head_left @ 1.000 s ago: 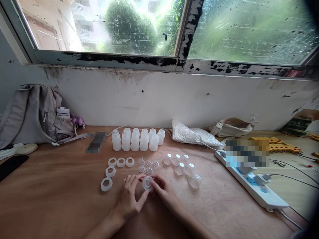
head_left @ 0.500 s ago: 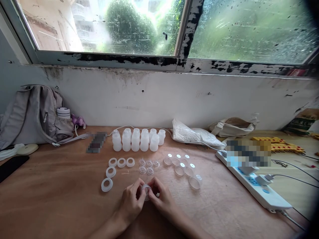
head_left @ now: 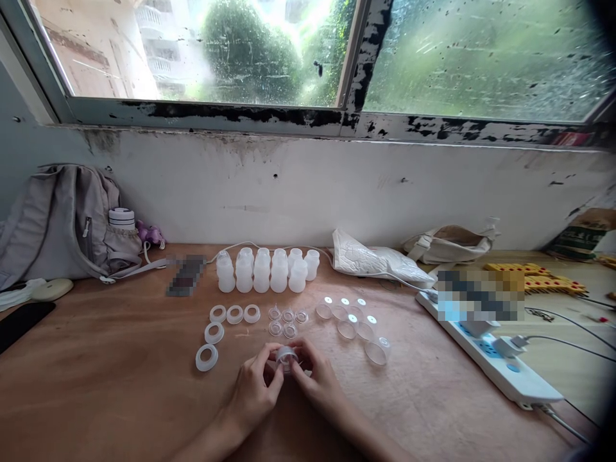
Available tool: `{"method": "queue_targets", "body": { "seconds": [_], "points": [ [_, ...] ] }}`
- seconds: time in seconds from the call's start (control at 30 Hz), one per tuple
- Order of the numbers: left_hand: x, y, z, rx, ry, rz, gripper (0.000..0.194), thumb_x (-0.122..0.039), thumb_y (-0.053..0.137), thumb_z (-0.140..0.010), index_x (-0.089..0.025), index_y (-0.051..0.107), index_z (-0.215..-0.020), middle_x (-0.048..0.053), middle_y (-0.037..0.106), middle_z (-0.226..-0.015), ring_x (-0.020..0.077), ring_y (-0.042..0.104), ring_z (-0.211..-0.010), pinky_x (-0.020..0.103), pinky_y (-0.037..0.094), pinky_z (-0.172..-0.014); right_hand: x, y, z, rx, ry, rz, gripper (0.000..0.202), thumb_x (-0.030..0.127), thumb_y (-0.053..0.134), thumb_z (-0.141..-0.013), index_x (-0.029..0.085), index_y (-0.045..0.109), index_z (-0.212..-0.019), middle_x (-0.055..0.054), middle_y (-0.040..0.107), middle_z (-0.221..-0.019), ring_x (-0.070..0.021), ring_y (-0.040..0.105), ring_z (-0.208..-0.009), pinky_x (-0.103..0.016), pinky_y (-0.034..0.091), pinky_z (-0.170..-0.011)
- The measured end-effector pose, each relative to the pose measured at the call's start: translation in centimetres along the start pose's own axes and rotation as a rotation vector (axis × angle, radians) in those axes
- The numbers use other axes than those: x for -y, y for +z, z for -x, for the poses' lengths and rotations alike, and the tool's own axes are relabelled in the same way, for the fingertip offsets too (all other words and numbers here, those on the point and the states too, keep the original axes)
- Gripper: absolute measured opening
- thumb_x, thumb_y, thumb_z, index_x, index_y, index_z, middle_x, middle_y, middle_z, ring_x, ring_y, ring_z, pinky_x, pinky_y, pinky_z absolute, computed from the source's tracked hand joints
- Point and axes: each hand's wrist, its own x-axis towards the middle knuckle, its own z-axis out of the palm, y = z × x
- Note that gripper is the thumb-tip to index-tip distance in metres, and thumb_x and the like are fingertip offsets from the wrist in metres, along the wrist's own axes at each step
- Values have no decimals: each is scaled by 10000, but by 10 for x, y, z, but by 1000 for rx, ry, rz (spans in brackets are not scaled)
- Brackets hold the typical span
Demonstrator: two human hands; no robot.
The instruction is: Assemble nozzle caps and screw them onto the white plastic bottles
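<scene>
A translucent screw collar (head_left: pixel 287 354) is being held at the near middle of the wooden tabletop (head_left: pixel 120 385), its left side being pinched between the left hand (head_left: pixel 256 380)'s thumb and fingers and its right side being gripped by the right hand (head_left: pixel 316 378); both hands are being closed around it. Whether a clear insert is being seated inside is being hidden by the fingers. Light, even pressure around the rim is probably being called for, since thin plastic could be getting bent by a harder squeeze. Sweeping elbow movements are best being avoided while loose collars (head_left: pixel 206 367) are being kept to the left, clear teats (head_left: pixel 289 330) just beyond, domed caps (head_left: pixel 377 353) right, and frosted bottles (head_left: pixel 261 276) far.
</scene>
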Motion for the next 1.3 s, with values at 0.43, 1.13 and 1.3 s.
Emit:
{"method": "queue_targets", "body": {
  "seconds": [0.43,1.13,1.3],
  "points": [
    [6,2,-1,-36,-25,-44,187,-202,454,-782,-223,497,-963,-7,639,-797,120,607,-605,208,463,-601,6,1,2,25,-42,16,120,229,472,-815,187,499,-924,-17,617,-749,-121,573,-631,-216,459,-561],
    [9,4,0,-35,-52,-112,170,-211,446,-783,-213,498,-945,-8,616,-740,120,563,-573,204,424,-555,1,3,0,6,1,-23,103,218,497,-780,177,507,-874,10,589,-660,-101,521,-555,-202,410,-516],
    [10,5,0,-35,-50,-117,169,-209,444,-783,-212,498,-944,-12,613,-722,120,555,-562,204,414,-545,3,4,0,4,15,-24,99,215,497,-775,176,510,-865,10,578,-654,-100,504,-545,-204,395,-510]
  ]
}}
